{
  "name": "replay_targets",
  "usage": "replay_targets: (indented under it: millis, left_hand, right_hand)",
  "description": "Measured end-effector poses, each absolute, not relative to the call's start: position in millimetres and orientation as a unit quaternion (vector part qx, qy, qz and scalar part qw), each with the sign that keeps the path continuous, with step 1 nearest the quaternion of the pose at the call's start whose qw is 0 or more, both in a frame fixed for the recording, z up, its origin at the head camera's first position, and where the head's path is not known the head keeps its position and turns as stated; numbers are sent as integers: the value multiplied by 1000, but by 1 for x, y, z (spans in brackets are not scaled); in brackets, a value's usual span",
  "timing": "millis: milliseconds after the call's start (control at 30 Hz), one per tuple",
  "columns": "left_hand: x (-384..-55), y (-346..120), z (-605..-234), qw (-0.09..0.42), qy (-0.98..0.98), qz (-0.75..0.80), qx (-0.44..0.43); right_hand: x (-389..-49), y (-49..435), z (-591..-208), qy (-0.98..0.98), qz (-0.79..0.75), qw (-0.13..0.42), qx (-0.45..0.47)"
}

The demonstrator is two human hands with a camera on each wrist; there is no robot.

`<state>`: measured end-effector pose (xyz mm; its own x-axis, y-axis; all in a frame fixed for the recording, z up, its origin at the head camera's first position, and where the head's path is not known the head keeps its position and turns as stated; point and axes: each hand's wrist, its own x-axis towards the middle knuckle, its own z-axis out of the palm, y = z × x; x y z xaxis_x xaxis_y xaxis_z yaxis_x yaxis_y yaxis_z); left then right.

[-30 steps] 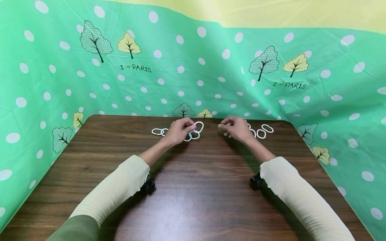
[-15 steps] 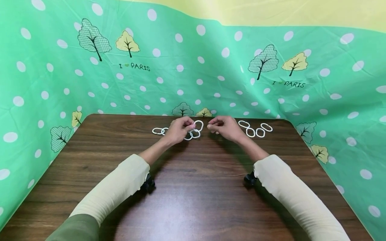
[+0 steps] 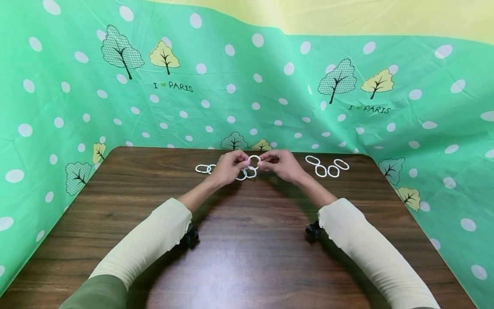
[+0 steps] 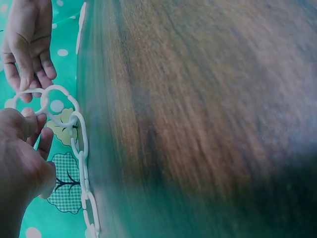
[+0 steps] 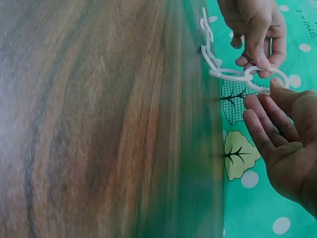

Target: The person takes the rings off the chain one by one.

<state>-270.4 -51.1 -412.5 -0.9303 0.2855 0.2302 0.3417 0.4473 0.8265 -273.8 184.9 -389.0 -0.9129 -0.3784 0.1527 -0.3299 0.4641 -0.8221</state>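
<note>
"Where's your main piece?"

"I have the white link (image 3: pixel 254 156) in the middle of the far side of the desk (image 3: pixel 247 249), between the two hands."

"How is it held?"

"From my end, the left hand (image 3: pixel 230 166) pinches it between thumb and finger on its left side. The right hand (image 3: pixel 284 166) has closed thumb and finger on its right edge; on the right wrist feed I see that hand's other fingers extended, apart from the link."

"Joined to anything?"

"Yes, it's threaded through the next link of a white chain (image 4: pixel 85 135). On the head feed I follow that chain under the left hand and out to its left, where more links show. The hand covers part of it, so I can't count them all."

"And to the right?"

"I see four white links (image 3: pixel 326 171) grouped near the far right corner, well apart from the right hand. Beyond the far edge I've got a green cloth (image 3: pixel 270 98) with white dots, printed trees and 'PARIS' lettering. Nearer me, pale sleeves (image 3: pixel 139 240) cover both forearms."
</note>
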Motion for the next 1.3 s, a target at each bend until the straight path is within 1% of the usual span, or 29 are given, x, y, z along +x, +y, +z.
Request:
replay_targets:
  millis: [500,933,1133,1300]
  left_hand:
    - [-271,-52,-412,21,-843,-507,-180]
    - [-269,-60,-414,35,-843,-505,-181]
    - [-268,-62,-414,40,-846,-500,-183]
    - [-268,-62,-415,27,-851,-490,-186]
  right_hand:
    - [-271,178,-387,846,-497,18,-194]
    - [-274,177,-385,845,-501,28,-185]
    - [-274,178,-381,850,-495,22,-180]
    - [-274,179,-380,851,-494,16,-174]
